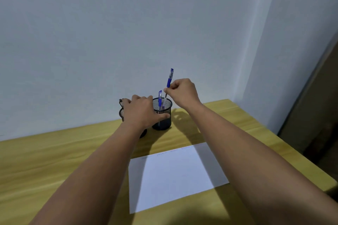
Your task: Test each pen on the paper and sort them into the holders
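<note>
Blue pen (168, 86), capped, slim plastic: our right hand (182, 93) pinches its barrel, tip inside the right holder (162, 117), a black cylindrical wire-mesh cup containing a second blue pen (160, 99). Our left hand (142, 113) grips that cup's side, hiding most of the left holder (121, 112). White paper (173, 175) lies flat on the wood-grain table (54, 151); plain pale walls behind.

A light wooden surface (54, 153) with a pale yellow grain is seen set into the corner of a room. It is backed by a plain white wall (109, 33), while a second white wall (292, 42) is met at the right. A dark panel (314, 115) is glimpsed beyond the right edge.
</note>
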A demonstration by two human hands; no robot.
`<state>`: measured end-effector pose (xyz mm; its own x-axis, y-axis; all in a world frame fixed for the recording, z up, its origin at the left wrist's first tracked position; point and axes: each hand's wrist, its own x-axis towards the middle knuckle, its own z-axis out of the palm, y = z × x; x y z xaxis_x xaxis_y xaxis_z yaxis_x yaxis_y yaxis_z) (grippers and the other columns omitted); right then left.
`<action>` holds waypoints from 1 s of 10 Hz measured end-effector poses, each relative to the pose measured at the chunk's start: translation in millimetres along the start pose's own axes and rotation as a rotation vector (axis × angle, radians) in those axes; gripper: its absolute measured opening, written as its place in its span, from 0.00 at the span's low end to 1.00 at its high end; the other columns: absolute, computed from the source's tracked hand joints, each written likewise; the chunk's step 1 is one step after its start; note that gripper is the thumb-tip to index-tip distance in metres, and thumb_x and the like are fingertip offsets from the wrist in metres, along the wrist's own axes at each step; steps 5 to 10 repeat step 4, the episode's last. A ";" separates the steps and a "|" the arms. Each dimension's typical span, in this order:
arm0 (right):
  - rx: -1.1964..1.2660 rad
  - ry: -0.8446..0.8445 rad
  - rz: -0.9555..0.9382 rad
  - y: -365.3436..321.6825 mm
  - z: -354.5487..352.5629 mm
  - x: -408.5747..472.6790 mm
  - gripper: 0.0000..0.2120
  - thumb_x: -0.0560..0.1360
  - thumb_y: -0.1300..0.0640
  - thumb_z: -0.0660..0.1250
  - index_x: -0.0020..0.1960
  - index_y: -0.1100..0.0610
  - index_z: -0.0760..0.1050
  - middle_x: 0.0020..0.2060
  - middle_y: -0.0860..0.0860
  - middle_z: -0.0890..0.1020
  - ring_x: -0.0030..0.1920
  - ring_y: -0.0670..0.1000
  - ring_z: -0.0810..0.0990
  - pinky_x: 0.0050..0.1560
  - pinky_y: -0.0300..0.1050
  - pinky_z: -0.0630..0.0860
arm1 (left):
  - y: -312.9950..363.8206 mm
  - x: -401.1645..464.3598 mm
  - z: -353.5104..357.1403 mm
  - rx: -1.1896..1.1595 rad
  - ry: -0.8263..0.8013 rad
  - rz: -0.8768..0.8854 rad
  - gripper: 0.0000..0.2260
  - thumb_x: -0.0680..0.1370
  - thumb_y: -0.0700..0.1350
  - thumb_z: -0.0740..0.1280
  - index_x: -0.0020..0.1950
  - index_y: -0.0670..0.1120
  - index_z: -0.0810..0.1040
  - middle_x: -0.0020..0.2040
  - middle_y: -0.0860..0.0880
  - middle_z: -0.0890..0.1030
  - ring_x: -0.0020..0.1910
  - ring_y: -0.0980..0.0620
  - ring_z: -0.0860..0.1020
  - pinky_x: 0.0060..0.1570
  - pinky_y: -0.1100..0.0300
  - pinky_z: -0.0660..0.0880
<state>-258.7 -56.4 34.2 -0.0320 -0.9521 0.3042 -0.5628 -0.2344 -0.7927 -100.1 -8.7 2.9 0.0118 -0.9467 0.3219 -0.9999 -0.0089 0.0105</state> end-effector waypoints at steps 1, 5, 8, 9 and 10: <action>-0.078 -0.048 0.031 10.2 18.2 3.7 0.11 0.74 0.51 0.77 0.35 0.50 0.81 0.39 0.49 0.86 0.44 0.54 0.86 0.47 0.50 0.83 | 2.9 5.1 10.3 0.044 0.008 -0.017 0.30 0.66 0.78 0.59 0.48 0.53 0.76 0.43 0.52 0.82 0.55 0.46 0.75 0.54 0.45 0.64; -0.076 -0.006 0.094 18.9 18.3 -2.1 0.05 0.73 0.50 0.77 0.46 0.51 0.85 0.48 0.49 0.88 0.50 0.53 0.86 0.54 0.49 0.83 | 6.2 1.6 9.9 0.034 0.065 -0.030 0.33 0.67 0.77 0.62 0.57 0.52 0.78 0.52 0.52 0.82 0.59 0.44 0.75 0.56 0.45 0.66; -0.076 -0.006 0.094 18.9 18.3 -2.1 0.05 0.73 0.50 0.77 0.46 0.51 0.85 0.48 0.49 0.88 0.50 0.53 0.86 0.54 0.49 0.83 | 6.2 1.6 9.9 0.034 0.065 -0.030 0.33 0.67 0.77 0.62 0.57 0.52 0.78 0.52 0.52 0.82 0.59 0.44 0.75 0.56 0.45 0.66; -0.076 -0.006 0.094 18.9 18.3 -2.1 0.05 0.73 0.50 0.77 0.46 0.51 0.85 0.48 0.49 0.88 0.50 0.53 0.86 0.54 0.49 0.83 | 6.2 1.6 9.9 0.034 0.065 -0.030 0.33 0.67 0.77 0.62 0.57 0.52 0.78 0.52 0.52 0.82 0.59 0.44 0.75 0.56 0.45 0.66; -0.076 -0.006 0.094 18.9 18.3 -2.1 0.05 0.73 0.50 0.77 0.46 0.51 0.85 0.48 0.49 0.88 0.50 0.53 0.86 0.54 0.49 0.83 | 6.2 1.6 9.9 0.034 0.065 -0.030 0.33 0.67 0.77 0.62 0.57 0.52 0.78 0.52 0.52 0.82 0.59 0.44 0.75 0.56 0.45 0.66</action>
